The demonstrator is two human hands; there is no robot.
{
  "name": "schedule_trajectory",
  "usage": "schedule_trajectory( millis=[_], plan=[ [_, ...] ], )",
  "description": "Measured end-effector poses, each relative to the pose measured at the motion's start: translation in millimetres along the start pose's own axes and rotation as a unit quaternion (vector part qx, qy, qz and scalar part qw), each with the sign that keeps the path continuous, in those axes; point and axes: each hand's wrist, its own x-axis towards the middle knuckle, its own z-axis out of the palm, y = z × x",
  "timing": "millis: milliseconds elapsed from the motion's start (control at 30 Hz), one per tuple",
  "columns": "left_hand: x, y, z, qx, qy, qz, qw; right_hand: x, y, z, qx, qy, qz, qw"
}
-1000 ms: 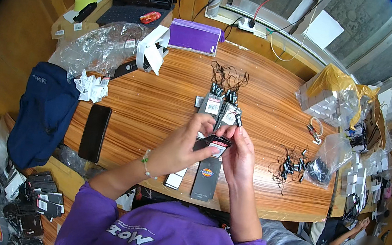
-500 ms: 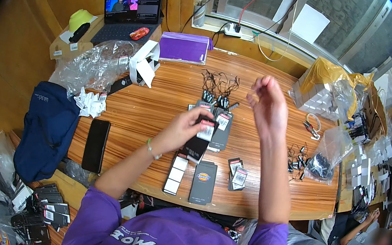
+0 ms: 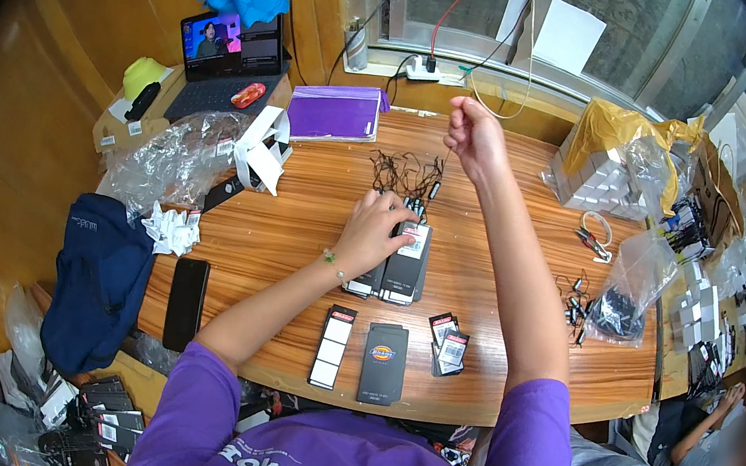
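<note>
My left hand [image 3: 375,235] is curled over the stacked dark grey hang tags [image 3: 402,280], with thumb and fingers at the barcode-stickered top of the upper tag. Raised over the far middle of the table, my right hand [image 3: 475,143] is closed in a pinch on a thin hang-tag string. The string's black fastener [image 3: 434,190] dangles below it, above the stack. A bundle of black strings [image 3: 396,171] with fasteners lies just beyond the tags. Nearer me are a tag with white panels [image 3: 333,346], a grey tag with an oval logo [image 3: 383,364] and a few small stickered tags [image 3: 448,347].
A black phone [image 3: 186,304] and a navy bag [image 3: 100,281] sit at the left. Behind them are clear plastic, a laptop [image 3: 232,51] and a purple folder [image 3: 332,116]. To the right lie snips [image 3: 593,243], loose fasteners and a plastic bag [image 3: 623,302]. Another person sits at far right.
My right hand has gone from spread fingers to a closed pinch, with a string now hanging from it. My left hand has brought its tag down onto the stack.
</note>
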Motion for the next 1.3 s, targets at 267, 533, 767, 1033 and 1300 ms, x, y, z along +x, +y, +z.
schedule_trajectory(
  millis=[267,533,767,1033,1300],
  plan=[
    [-37,20,-24,0.038,0.024,0.039,0.998,51,82,-31,-0.141,0.023,0.110,0.984],
    [-98,36,-36,0.058,-0.096,0.092,0.989,60,97,-41,-0.331,0.001,0.120,0.936],
    [-110,51,-19,0.076,-0.177,0.080,0.978,-72,13,-56,-0.342,-0.088,0.010,0.936],
    [-115,44,-12,0.071,-0.163,0.077,0.981,-268,40,-64,-0.687,0.028,-0.009,0.726],
    [-116,45,-10,0.088,-0.141,0.106,0.980,-288,57,-67,-0.660,0.079,-0.039,0.747]
  ],
)
